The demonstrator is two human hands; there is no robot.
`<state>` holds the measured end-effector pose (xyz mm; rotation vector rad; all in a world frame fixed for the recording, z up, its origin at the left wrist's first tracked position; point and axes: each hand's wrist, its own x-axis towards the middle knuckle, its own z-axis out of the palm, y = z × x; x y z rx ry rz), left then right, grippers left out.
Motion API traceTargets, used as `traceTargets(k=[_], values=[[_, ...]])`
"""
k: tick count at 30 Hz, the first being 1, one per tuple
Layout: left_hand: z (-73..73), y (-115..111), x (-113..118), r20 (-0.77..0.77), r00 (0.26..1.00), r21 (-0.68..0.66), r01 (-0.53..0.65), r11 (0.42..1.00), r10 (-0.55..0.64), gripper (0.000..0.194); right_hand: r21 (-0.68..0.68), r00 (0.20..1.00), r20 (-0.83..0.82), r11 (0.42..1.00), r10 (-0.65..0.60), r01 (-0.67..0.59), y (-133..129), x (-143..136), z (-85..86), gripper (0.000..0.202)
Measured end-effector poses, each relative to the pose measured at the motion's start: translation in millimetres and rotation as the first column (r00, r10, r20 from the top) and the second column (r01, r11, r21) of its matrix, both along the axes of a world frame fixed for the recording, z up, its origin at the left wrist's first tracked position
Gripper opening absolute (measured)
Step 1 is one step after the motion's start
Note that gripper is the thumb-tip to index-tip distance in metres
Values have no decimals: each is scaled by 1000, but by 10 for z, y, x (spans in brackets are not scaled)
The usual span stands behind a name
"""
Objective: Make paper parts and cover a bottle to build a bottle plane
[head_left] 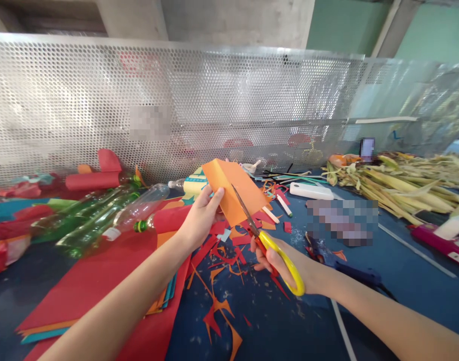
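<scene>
My left hand [202, 213] pinches a folded sheet of orange paper [239, 188] by its left side, thumb on top. My right hand [276, 258] is closed around the handles of yellow-and-red scissors [289, 268]. The scissor blades point up and to the left, lying against the orange paper, with one blade visible across its front. Whether the paper is between the blades, I cannot tell. Below both hands, red and orange paper scraps [229, 260] are scattered on the dark blue table [285, 331].
Large red paper sheets [101, 281] lie at left, near green plastic bottles [97, 220] and a clear bottle [139, 208]. To the right are a dark blue glue gun [349, 271], a white case [311, 191] and dried husks [410, 185]. A perforated metal screen [221, 100] stands behind.
</scene>
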<state>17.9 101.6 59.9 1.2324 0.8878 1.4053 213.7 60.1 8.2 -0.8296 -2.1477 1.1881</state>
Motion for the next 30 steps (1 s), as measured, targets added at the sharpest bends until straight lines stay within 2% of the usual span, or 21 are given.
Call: traceTargets(k=[6,9,14,30], values=[[1,2,8,-17,1000,1,-6,1000,6,19,-87,996,-80,996,-42,35,9,-57,-8,61],[7,-2,15,-10,1000,1,-4,1000,4,16,-100,996,-50,993,-69,63,25,-59,-10,64],[13,-4,22,-2,1000,-12,1,1000,-1,13,-78,997,11,994,-80,80,31,-41,18,70],[11,-4,16,17,1000,-18,-1,1000,1,13,39,992,-47,992,-114,116,57,-60,-42,61]])
